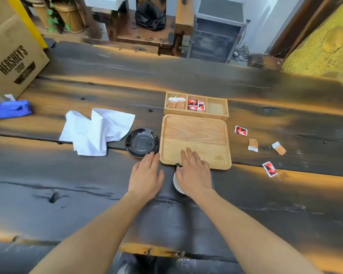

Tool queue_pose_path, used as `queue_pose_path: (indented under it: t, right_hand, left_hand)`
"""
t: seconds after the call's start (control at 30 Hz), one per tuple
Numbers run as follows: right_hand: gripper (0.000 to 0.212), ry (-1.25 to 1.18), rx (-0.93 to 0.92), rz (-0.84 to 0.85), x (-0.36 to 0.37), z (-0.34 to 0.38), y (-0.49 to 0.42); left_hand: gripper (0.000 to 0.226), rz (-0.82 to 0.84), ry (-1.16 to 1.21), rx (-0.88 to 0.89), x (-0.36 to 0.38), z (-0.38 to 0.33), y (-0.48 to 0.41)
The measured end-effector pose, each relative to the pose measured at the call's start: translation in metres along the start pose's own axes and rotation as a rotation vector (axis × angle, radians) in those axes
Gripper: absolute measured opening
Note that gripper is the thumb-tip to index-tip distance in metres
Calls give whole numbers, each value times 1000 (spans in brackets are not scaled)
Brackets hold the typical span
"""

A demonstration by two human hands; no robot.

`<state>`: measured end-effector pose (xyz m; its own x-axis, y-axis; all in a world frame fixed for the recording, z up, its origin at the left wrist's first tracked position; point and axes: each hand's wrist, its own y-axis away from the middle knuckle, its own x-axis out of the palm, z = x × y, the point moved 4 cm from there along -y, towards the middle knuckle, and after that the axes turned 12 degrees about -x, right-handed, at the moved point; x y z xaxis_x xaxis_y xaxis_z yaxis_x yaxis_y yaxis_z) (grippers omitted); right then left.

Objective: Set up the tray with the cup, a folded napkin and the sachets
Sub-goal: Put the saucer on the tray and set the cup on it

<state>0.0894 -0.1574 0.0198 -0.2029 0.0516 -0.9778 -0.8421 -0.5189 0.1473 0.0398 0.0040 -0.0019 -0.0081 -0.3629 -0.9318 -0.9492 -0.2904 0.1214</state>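
A light wooden tray (194,133) lies bare in the middle of the dark table. My right hand (194,173) rests flat over a white cup (177,183) at the tray's near edge, hiding most of it; whether the fingers grip it I cannot tell. My left hand (146,175) lies open on the table just left of the tray, its fingertips near a black saucer (142,142). Left of the saucer lies an unfolded, crumpled white napkin (96,131). Several loose sachets lie to the right: red ones (241,130) (269,169) and brown ones (253,145) (279,148).
A wooden three-compartment box (216,116) behind the tray holds brown sachets, red sachets and one vacant slot. A blue cloth-like item (10,108) and a cardboard carton (10,56) sit at the far left. A yellow textured wall (321,48) borders the right.
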Motion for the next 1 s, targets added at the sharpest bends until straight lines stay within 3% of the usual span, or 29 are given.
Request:
queue_pose_path:
  t: [0.43,0.83,1.0]
  right_hand:
    - [64,-81,-162,81,51,-7,-30]
    - [48,-258,-297,24,50,7,-148]
    - [28,-255,-282,-2,61,26,-215]
  left_hand:
    - [63,86,-117,-202,90,37,-12]
    - [62,-69,-94,-244,119,45,-33]
    - [63,-90,-90,-255,122,46,-34]
